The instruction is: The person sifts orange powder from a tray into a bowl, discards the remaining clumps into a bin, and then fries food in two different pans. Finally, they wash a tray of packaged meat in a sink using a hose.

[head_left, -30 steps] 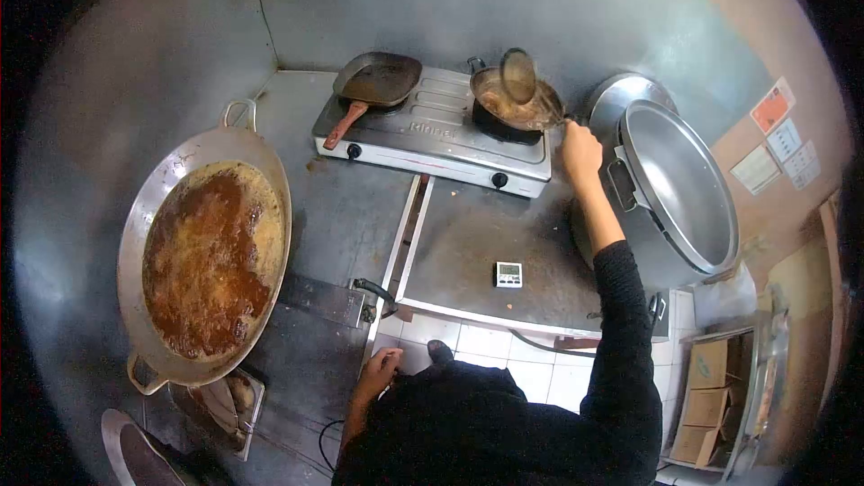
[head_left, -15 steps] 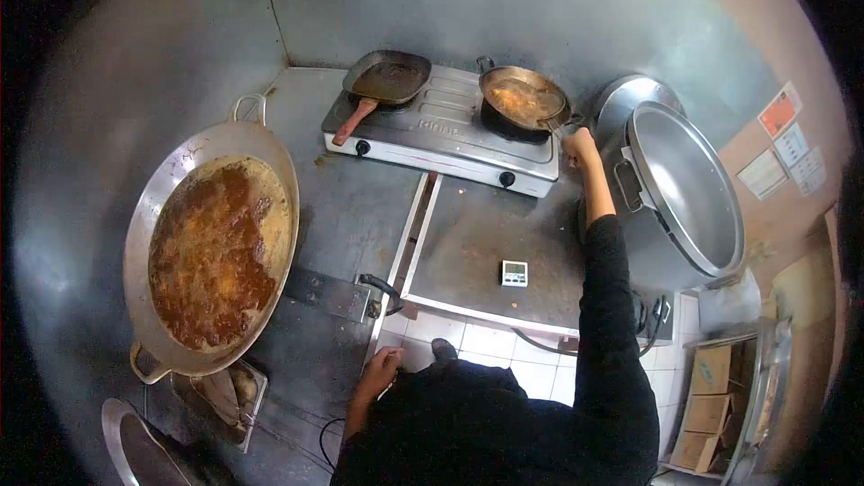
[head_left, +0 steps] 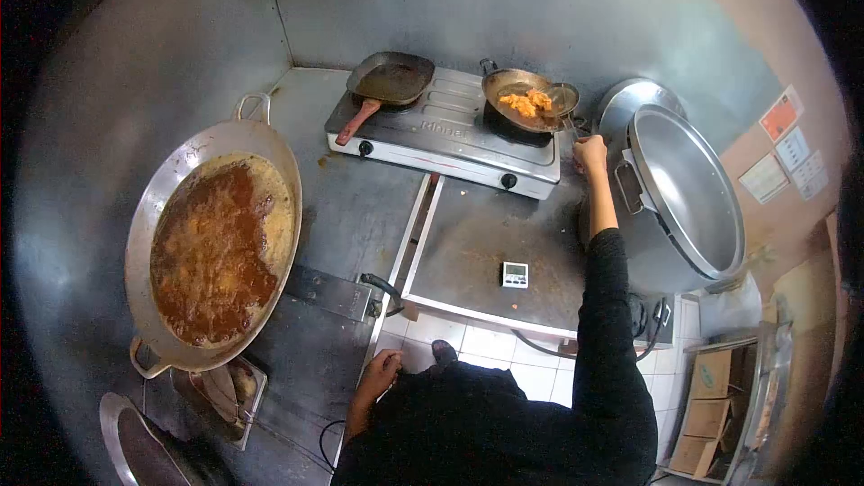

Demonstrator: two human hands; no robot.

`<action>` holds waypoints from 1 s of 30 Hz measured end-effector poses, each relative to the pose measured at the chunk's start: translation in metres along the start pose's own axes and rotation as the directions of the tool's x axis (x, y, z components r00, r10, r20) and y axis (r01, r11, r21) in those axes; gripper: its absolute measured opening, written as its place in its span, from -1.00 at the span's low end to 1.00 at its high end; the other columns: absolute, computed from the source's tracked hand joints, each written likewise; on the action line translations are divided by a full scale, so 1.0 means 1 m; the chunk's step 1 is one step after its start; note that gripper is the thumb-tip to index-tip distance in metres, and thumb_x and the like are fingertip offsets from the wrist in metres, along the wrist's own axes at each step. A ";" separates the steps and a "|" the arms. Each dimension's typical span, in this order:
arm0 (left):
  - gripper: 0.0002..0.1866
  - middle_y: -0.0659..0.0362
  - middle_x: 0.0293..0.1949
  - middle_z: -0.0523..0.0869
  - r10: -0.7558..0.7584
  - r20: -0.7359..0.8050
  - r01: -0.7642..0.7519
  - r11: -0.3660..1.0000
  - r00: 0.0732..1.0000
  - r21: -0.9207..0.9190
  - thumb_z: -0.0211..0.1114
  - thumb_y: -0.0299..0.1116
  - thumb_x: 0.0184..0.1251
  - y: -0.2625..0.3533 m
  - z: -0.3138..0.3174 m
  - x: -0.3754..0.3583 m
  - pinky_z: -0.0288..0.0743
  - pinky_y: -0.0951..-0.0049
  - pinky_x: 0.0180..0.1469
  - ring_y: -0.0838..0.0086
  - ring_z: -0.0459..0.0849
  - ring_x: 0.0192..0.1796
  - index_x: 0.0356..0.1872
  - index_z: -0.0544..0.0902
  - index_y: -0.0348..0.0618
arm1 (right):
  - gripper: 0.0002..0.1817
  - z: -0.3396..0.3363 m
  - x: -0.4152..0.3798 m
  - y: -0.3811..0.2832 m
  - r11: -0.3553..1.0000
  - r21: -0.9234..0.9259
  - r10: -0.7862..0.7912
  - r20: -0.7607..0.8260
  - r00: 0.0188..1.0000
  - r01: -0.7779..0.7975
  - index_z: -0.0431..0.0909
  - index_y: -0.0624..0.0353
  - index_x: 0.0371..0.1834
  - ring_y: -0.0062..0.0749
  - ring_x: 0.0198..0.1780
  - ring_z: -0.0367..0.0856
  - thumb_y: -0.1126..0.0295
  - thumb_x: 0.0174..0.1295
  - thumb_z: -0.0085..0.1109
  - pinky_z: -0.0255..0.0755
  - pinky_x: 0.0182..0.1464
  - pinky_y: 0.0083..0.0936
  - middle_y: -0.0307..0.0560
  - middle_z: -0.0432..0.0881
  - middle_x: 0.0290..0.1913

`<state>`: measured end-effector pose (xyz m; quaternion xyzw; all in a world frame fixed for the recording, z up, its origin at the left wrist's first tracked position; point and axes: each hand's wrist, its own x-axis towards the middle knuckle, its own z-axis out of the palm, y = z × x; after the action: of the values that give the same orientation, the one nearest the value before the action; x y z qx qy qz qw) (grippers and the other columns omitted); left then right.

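Note:
My right hand grips the thin handle of a skimmer, whose round head is over the right side of a small wok. Golden-orange fried pieces show in that wok, beside and partly against the skimmer's head. The wok sits on the right burner of a two-burner gas stove. Low by my body, at the counter's edge, my left hand has its fingers curled in, with nothing seen in them.
A square frying pan with a wooden handle rests on the left burner. At left, a large two-handled wok holds bubbling brown liquid. A big metal pot stands right of my arm. A small timer lies on the counter.
The fried pieces now show bright and clear, where they were darker and sunk in the oil. My right hand and the skimmer have shifted slightly right. My left hand stays low.

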<state>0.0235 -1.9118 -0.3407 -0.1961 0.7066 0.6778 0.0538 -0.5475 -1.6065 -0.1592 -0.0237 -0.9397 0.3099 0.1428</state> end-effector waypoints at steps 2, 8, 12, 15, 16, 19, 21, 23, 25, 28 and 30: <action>-0.70 0.22 -0.46 0.55 0.009 0.020 -0.009 1.000 1.000 0.019 0.06 -0.20 0.34 0.002 0.001 0.000 0.38 0.56 -0.46 0.60 0.49 -0.50 -0.08 0.53 -0.19 | -0.71 -0.016 -0.021 -0.023 0.998 -0.056 0.014 -0.040 0.999 -0.016 0.55 0.43 -0.24 -0.14 -0.48 0.65 0.46 -0.02 0.05 0.48 -0.49 -0.34 0.26 0.62 -0.38; -0.69 0.22 -0.45 0.56 -0.044 0.017 0.044 0.998 0.999 0.041 0.06 -0.19 0.34 0.013 0.005 -0.003 0.37 0.56 -0.48 0.60 0.49 -0.51 -0.08 0.54 -0.19 | -0.70 -0.035 -0.014 -0.064 0.984 -0.173 0.043 0.008 0.999 -0.041 0.51 0.32 -0.22 0.20 -0.02 0.51 0.31 0.08 -0.02 0.39 0.00 -0.09 0.32 0.54 -0.10; -0.67 0.19 -0.44 0.57 -0.089 0.017 0.088 0.993 0.996 0.077 0.05 -0.16 0.33 0.027 0.006 -0.005 0.39 0.53 -0.44 0.56 0.51 -0.49 -0.07 0.53 -0.19 | -0.65 -0.042 0.007 -0.109 0.965 -0.260 0.044 0.071 0.996 -0.024 0.55 0.26 -0.11 0.10 0.02 0.52 0.28 0.14 -0.05 0.42 0.01 -0.16 0.26 0.54 -0.03; -0.65 0.15 -0.40 0.59 -0.090 -0.004 0.090 0.991 0.996 0.095 0.04 -0.14 0.33 0.030 0.005 -0.006 0.43 0.48 -0.33 0.50 0.55 -0.41 -0.07 0.53 -0.18 | -0.65 -0.040 0.019 -0.146 0.949 -0.315 0.028 0.071 0.997 -0.004 0.55 0.20 -0.06 0.02 0.04 0.53 0.28 0.15 -0.03 0.44 0.02 -0.20 0.20 0.53 0.02; -0.65 0.13 -0.38 0.60 -0.075 -0.013 0.076 0.991 0.997 0.107 0.03 -0.13 0.33 0.030 0.006 -0.007 0.43 0.46 -0.29 0.47 0.56 -0.38 -0.07 0.53 -0.18 | -0.64 -0.040 0.021 -0.160 0.947 -0.322 0.026 0.075 0.997 0.000 0.55 0.19 -0.04 0.00 0.06 0.53 0.28 0.14 -0.02 0.44 0.02 -0.20 0.19 0.52 0.04; -0.65 0.09 -0.31 0.61 -0.089 -0.036 0.093 0.988 0.995 0.121 0.03 -0.13 0.33 0.031 0.005 -0.010 0.44 0.41 -0.18 0.41 0.58 -0.28 -0.06 0.53 -0.17 | -0.65 -0.039 0.029 -0.193 0.921 -0.388 0.054 0.154 0.987 0.010 0.55 0.16 -0.02 -0.05 0.07 0.53 0.35 0.11 0.05 0.46 0.01 -0.20 0.12 0.52 0.07; -0.64 0.07 -0.27 0.62 -0.098 -0.049 0.102 0.991 0.994 0.084 0.03 -0.13 0.33 0.022 0.005 -0.012 0.43 0.39 -0.15 0.38 0.58 -0.25 -0.06 0.53 -0.17 | -0.62 -0.033 0.038 -0.211 0.878 -0.477 0.053 0.194 0.980 0.047 0.55 0.15 -0.01 -0.10 0.07 0.53 0.41 0.03 0.16 0.48 -0.01 -0.19 0.04 0.51 0.10; -0.64 0.07 -0.24 0.62 -0.091 -0.063 0.092 0.996 0.994 0.012 0.03 -0.13 0.32 0.011 0.005 -0.013 0.43 0.39 -0.15 0.36 0.59 -0.23 -0.06 0.53 -0.18 | -0.61 -0.026 0.041 -0.227 0.843 -0.533 0.039 0.208 0.977 0.079 0.56 0.15 -0.02 -0.12 0.06 0.54 0.41 0.00 0.21 0.49 -0.04 -0.17 0.01 0.51 0.10; -0.65 0.06 -0.21 0.62 -0.096 -0.083 0.099 0.995 0.992 0.031 0.04 -0.13 0.32 0.010 0.005 -0.014 0.43 0.40 -0.14 0.36 0.59 -0.21 -0.08 0.54 -0.18 | -0.62 -0.022 0.039 -0.238 0.842 -0.531 0.006 0.188 0.982 0.097 0.57 0.14 -0.03 -0.10 0.06 0.54 0.41 0.01 0.21 0.50 -0.06 -0.15 0.01 0.52 0.09; -0.65 0.04 -0.18 0.62 -0.116 -0.090 0.119 0.993 0.989 0.021 0.04 -0.13 0.32 -0.004 0.006 -0.012 0.42 0.39 -0.11 0.35 0.59 -0.18 -0.09 0.54 -0.19 | -0.65 -0.014 0.038 -0.252 0.837 -0.531 -0.040 0.185 0.982 0.134 0.58 0.12 -0.04 -0.09 0.05 0.55 0.40 0.04 0.17 0.51 -0.09 -0.11 0.00 0.53 0.07; -0.65 0.03 -0.17 0.62 -0.118 -0.099 0.121 0.992 0.988 0.025 0.05 -0.13 0.31 -0.001 0.006 -0.011 0.42 0.39 -0.08 0.33 0.59 -0.16 -0.10 0.54 -0.19 | -0.67 -0.013 0.035 -0.259 0.846 -0.513 -0.063 0.180 0.982 0.148 0.58 0.12 -0.05 -0.07 0.05 0.55 0.38 0.08 0.12 0.51 -0.09 -0.10 0.01 0.54 0.06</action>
<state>0.0327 -1.9034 -0.3386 -0.2699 0.7057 0.6521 0.0629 -0.5665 -1.8035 0.0121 0.0146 -0.9965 0.0349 0.0739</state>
